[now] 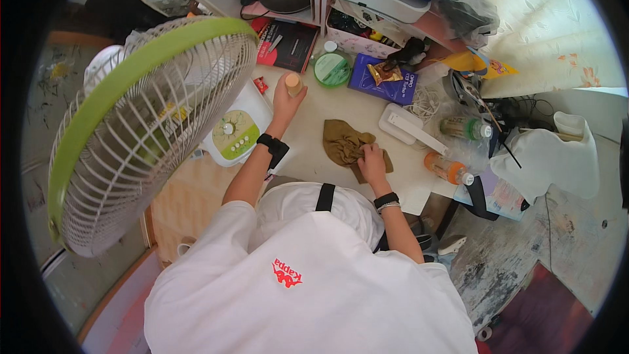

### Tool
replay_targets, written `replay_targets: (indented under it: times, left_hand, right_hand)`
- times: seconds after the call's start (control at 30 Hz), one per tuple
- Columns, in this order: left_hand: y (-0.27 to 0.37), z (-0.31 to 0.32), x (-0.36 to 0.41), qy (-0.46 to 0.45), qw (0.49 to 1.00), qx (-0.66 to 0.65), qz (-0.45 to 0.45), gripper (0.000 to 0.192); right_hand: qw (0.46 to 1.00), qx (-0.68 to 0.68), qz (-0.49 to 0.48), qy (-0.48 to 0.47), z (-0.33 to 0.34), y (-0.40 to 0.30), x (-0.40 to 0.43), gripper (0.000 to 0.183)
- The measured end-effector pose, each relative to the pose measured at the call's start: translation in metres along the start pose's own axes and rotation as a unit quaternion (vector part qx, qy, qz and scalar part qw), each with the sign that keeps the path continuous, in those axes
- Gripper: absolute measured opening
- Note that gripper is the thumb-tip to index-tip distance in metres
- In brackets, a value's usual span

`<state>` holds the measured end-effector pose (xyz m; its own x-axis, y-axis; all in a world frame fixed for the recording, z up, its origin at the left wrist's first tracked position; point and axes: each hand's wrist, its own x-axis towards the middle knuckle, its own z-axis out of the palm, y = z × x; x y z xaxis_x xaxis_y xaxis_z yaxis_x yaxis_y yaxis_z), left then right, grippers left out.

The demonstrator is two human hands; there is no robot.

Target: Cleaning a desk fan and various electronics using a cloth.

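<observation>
My left hand is closed around a small bottle with a tan cap, beside the white and green base of the fan. My right hand rests on a crumpled olive-brown cloth lying on the light tabletop, with its fingers on the cloth's right part. Whether the fingers pinch the fabric is hard to tell. A round green container stands beyond the hands, next to a blue phone box with a gold wrapper on it.
A large green-rimmed fan looms at left. On the right are a white folding lamp, an orange bottle, a green-capped bottle and a coiled white cable. A dark book and shelves stand at the back.
</observation>
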<state>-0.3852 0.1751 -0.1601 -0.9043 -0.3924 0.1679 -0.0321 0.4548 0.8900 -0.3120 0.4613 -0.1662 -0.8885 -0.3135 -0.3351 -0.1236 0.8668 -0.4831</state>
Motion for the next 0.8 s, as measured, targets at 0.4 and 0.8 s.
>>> replay_targets:
  times: [0.4, 0.8]
  left_hand:
    - [0.106, -0.045, -0.019, -0.232, 0.866, -0.347, -0.275, 0.04]
    - [0.178, -0.021, -0.034, -0.172, 0.595, -0.688, -0.379, 0.049]
  right_hand:
    - [0.921, 0.322, -0.194, 0.105, -0.127, -0.117, -0.002, 0.029]
    - [0.922, 0.168, -0.286, 0.201, -0.127, -0.172, -0.01, 0.051]
